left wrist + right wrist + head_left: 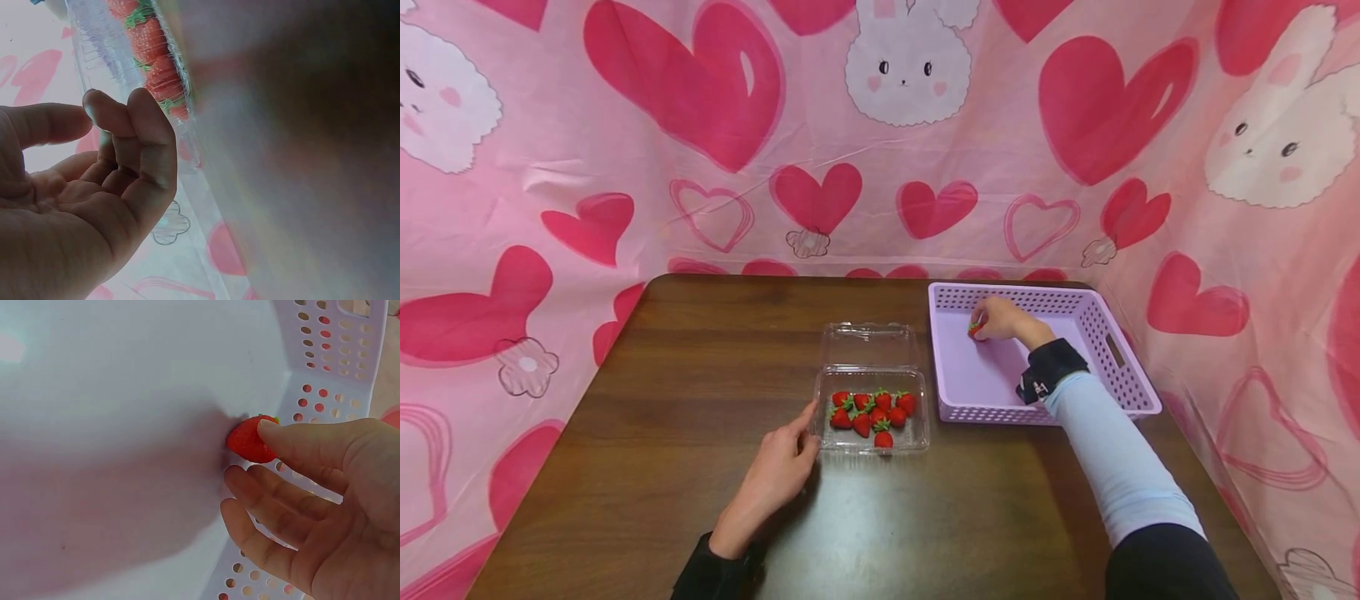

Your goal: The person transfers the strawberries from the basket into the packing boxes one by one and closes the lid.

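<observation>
My right hand (pixel 1002 319) reaches down into the lilac basket (pixel 958 379) and pinches a strawberry (pixel 251 441) between thumb and forefinger. The berry is close over the basket floor, near the back left, its green leaves at the thumb. The other fingers of that hand are loosely bent in the right wrist view. A clear plastic clamshell box (pixel 913 442) lies with its lid (pixel 871 346) folded back, holding several strawberries (pixel 861 424). At its left wall rests my left hand (pixel 780 464), forefinger along the side, fingers loosely bent in the left wrist view (pixel 125 162).
Both containers stand on a dark brown wooden table (pixel 737 358), the basket right of the box. Pink cloth (pixel 880 192) with hearts and rabbits hangs behind the table and along its sides. The basket has perforated walls and a handle slot (pixel 1115 350) on the right.
</observation>
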Demonstrator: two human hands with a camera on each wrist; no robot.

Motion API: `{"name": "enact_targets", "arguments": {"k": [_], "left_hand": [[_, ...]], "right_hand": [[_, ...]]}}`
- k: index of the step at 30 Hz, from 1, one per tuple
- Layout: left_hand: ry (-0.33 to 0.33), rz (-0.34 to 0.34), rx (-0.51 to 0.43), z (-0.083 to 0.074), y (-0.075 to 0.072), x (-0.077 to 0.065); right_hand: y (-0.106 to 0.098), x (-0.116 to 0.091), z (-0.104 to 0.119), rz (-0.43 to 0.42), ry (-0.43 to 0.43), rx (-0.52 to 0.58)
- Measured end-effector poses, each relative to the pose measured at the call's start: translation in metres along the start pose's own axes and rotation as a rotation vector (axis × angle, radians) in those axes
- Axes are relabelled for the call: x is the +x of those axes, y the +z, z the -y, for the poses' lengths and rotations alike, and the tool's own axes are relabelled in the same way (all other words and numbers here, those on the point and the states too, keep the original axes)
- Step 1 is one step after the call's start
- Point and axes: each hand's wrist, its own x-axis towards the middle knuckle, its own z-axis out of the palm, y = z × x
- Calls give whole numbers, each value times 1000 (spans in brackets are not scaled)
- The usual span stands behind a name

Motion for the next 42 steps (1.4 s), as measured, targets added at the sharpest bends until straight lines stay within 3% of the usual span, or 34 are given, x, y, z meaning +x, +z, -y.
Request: {"name": "enact_targets", "arguments": {"k": [17, 33, 42], "left_hand": [[-27, -2, 3, -1, -1, 0], [37, -41, 26, 1, -1, -1], [50, -46, 31, 1, 0, 0]], "right_hand": [[-1, 0, -4, 18, 17, 56], [-4, -9, 4, 14, 31, 51], [-4, -14, 10, 8, -10, -6]]}}
